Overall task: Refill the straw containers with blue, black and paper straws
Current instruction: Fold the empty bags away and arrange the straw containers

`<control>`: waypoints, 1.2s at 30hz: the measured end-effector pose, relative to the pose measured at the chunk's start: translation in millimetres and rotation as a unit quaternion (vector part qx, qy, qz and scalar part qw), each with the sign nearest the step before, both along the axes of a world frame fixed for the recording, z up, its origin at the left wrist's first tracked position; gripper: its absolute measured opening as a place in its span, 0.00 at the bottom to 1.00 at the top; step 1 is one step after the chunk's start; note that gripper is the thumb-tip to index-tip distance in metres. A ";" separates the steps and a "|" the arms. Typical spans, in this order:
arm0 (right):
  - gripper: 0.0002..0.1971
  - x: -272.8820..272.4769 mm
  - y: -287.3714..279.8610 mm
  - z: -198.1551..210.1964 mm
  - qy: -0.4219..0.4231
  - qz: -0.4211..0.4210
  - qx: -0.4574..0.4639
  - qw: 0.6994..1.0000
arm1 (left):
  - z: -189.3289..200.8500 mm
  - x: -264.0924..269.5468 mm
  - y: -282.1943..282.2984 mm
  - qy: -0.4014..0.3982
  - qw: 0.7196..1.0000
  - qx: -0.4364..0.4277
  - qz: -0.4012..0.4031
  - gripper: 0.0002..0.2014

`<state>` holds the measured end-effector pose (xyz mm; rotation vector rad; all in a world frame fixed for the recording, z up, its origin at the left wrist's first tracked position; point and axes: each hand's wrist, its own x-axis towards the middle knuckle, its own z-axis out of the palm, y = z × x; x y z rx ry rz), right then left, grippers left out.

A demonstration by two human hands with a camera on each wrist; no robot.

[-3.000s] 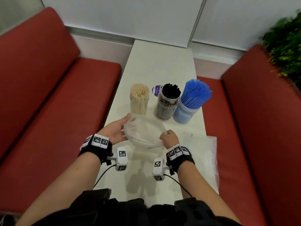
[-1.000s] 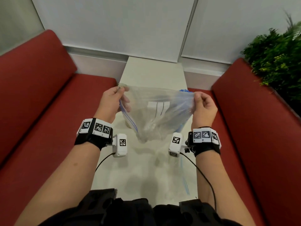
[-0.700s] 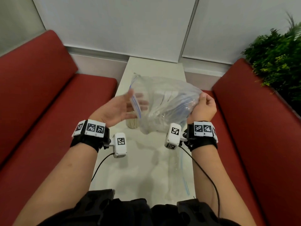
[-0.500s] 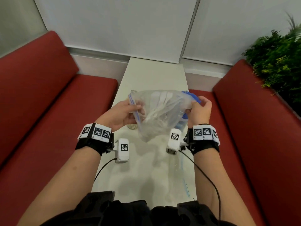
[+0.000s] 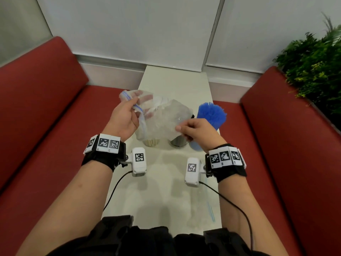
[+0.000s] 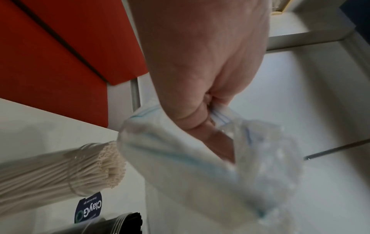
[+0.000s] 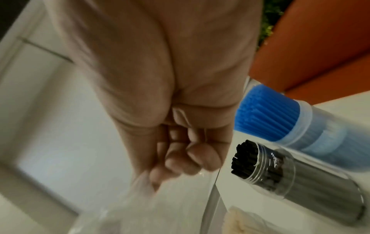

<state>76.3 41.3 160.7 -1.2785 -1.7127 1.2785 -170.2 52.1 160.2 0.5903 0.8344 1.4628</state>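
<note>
Both grips are taken up by one crumpled clear plastic zip bag with a blue seal strip (image 5: pixel 162 115), held at mid-frame above the white counter (image 5: pixel 175 84). My left hand (image 5: pixel 123 121) pinches the seal edge, thumb outside and fingers inside the mouth, I judge to keep it spread; my right hand (image 5: pixel 197 132) curls narrowly onto the opposite crinkled side to steady it. Below the bag stand the clear jar of pale paper straws (image 6: pixel 60 171), the clear jar of black straws (image 7: pixel 280 172) and the translucent tub of blue straws (image 5: pixel 212 112) at right of centre, all packed full. A second flat bag (image 5: pixel 206 206) lies lower right.
</note>
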 end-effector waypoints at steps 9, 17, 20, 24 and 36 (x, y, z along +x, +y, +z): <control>0.13 -16.3 8.4 4.3 0.178 -0.131 -0.039 0.974 | -8.3 20.1 -10.2 0.242 0.943 -0.024 -0.226 0.24; 0.16 30.9 20.5 -3.6 0.117 -0.240 0.004 0.964 | -10.0 -5.1 -3.6 0.278 0.958 -0.055 -0.037 0.04; 0.17 30.6 19.9 -3.3 0.075 -0.268 0.040 0.960 | -13.2 -7.2 1.2 0.313 0.947 -0.059 0.030 0.06; 0.14 11.8 11.1 1.0 0.152 -0.314 0.060 0.935 | -13.0 3.2 6.7 0.336 0.934 -0.070 0.098 0.11; 0.07 7.7 6.2 7.8 0.164 -0.297 0.077 0.937 | -1.5 -4.3 4.5 0.349 0.937 -0.005 0.011 0.07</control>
